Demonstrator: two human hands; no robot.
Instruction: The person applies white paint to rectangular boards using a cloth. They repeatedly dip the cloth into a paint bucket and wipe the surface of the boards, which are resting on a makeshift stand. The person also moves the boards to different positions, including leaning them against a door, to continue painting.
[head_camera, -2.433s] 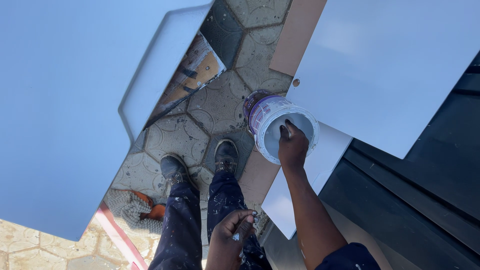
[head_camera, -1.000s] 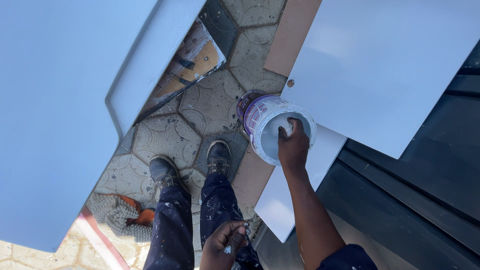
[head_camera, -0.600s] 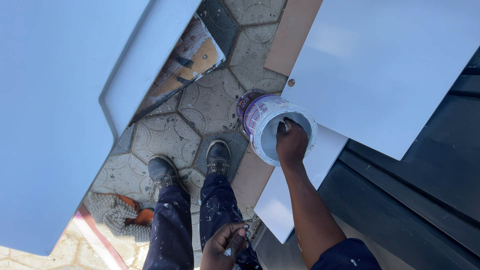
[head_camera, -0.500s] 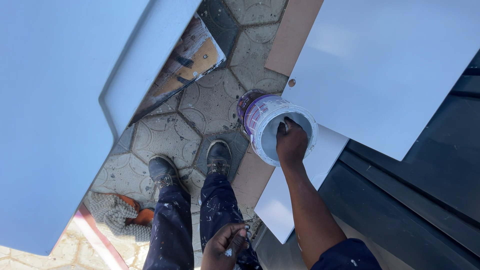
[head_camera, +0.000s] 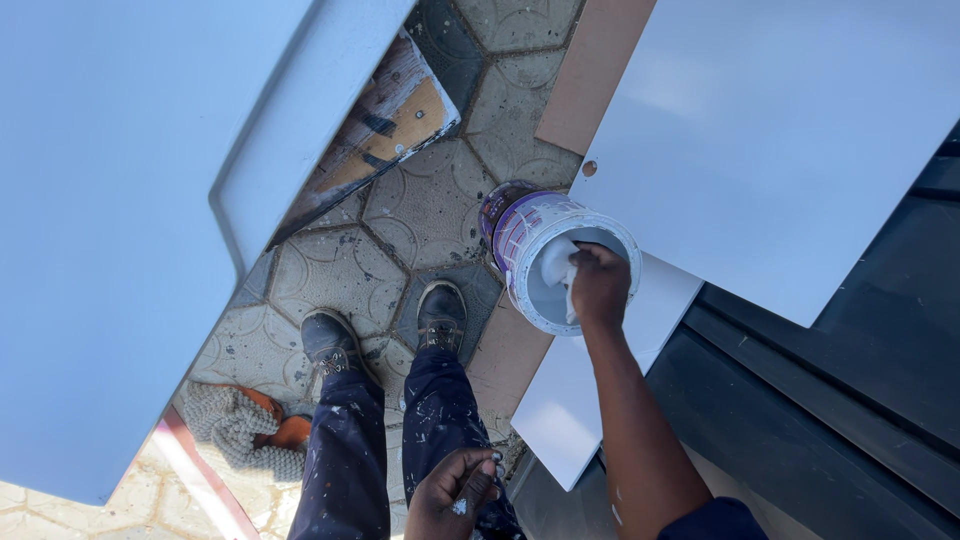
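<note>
A white paint bucket (head_camera: 530, 235) with a purple label stands on a painted board at centre right, tilted toward me, pale paint inside. My right hand (head_camera: 598, 286) reaches into its mouth, fingers closed on a small white cloth or sponge (head_camera: 556, 262). My left hand (head_camera: 452, 494) hangs low by my thigh near the bottom edge, fingers curled, with a speck of white on it; whether it holds anything is unclear.
A large pale blue panel (head_camera: 120, 200) fills the left. Another pale panel (head_camera: 790, 130) lies upper right over a brown board (head_camera: 590, 70). Hexagonal paving (head_camera: 420, 200), my two shoes (head_camera: 385, 325) and an orange and white mop head (head_camera: 245, 425) are below.
My right hand stays in the bucket, shifting slightly; a white cloth now shows in its fingers. The view drifted a little. The left hand stays low by my leg.
</note>
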